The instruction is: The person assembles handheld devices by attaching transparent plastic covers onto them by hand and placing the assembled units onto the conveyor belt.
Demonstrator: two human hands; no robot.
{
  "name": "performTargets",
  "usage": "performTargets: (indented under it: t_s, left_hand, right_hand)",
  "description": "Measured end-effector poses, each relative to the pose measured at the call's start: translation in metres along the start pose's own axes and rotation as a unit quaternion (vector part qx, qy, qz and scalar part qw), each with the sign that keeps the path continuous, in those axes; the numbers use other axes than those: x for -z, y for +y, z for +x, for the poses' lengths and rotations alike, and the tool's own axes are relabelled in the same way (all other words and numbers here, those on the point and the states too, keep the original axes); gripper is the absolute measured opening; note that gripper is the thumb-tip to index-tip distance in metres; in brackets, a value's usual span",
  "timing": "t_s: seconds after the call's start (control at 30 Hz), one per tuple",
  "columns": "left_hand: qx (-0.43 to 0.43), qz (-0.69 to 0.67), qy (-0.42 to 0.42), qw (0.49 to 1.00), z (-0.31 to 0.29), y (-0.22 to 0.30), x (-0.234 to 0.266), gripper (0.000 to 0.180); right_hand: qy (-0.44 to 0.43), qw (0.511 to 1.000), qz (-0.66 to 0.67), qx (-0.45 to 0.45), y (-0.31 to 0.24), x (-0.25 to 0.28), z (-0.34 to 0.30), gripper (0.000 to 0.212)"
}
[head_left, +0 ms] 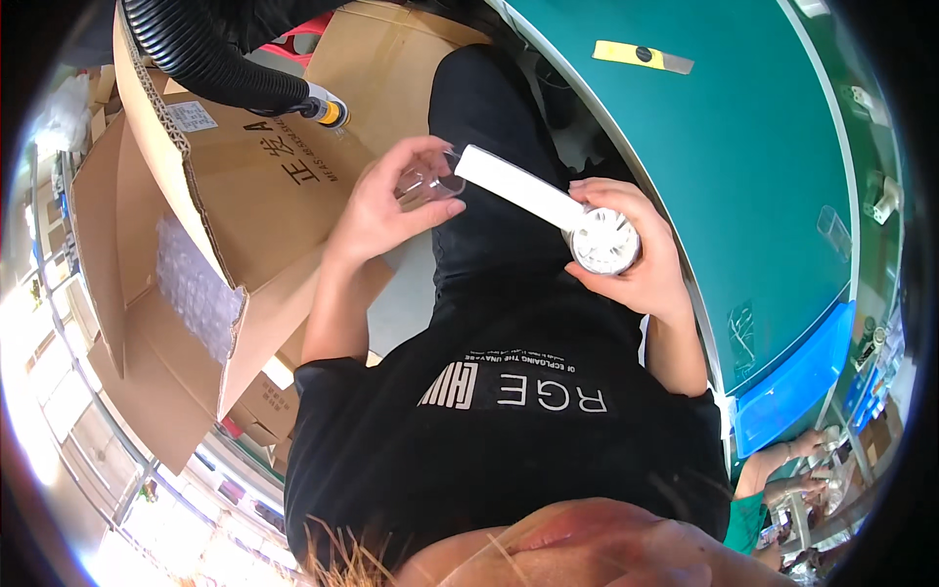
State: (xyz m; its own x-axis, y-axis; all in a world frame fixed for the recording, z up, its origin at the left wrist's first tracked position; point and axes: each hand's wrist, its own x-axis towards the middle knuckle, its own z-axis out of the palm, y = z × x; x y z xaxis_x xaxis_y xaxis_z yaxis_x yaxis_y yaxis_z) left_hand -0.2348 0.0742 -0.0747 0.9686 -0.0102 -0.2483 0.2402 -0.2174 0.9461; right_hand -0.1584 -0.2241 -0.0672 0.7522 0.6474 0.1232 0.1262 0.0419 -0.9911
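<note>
So, the white plastic device with a round vaned head and a long straight handle [543, 201] is above your lap, your right hand [653, 249] gripping it around the head with fingers curled. The fingers and thumb of your left hand [380, 205] are clamped on a clear plastic cup-shaped piece [423, 184], right by the handle's end. To your right, the green tabletop [704, 186] bears a yellow strip with a black dot [618, 51]. To your left stands an open brown cardboard box [245, 152], a black ribbed hose [186, 44] above it.
</note>
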Motion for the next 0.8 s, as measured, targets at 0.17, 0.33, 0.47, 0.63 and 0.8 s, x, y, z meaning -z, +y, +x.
performTargets:
  t_s: [0.17, 0.33, 0.47, 0.63, 0.8]
  left_hand:
    - [-0.056, 0.153, -0.136, 0.977, 0.007, 0.041, 0.011, 0.056]
    - [-0.012, 0.118, -0.299, 0.947, 0.011, 0.069, 0.004, 0.068]
    - [-0.035, -0.013, -0.260, 0.965, 0.009, 0.080, -0.025, 0.091]
    - [-0.076, -0.116, -0.083, 0.987, 0.017, 0.094, -0.055, 0.067]
    - [-0.052, -0.013, -0.065, 0.996, 0.019, 0.080, -0.069, 0.056]
  right_hand:
    - [-0.119, 0.976, -0.144, 0.114, -0.021, 0.015, -0.012, 0.056]
    - [-0.173, 0.975, -0.064, 0.127, -0.028, 0.024, -0.024, 0.056]
    - [-0.127, 0.989, 0.042, 0.057, -0.010, 0.019, -0.026, 0.063]
    - [-0.023, 0.803, 0.556, -0.211, 0.028, -0.027, -0.033, 0.070]
    - [0.016, 0.944, 0.272, -0.186, 0.034, -0.007, -0.037, 0.057]
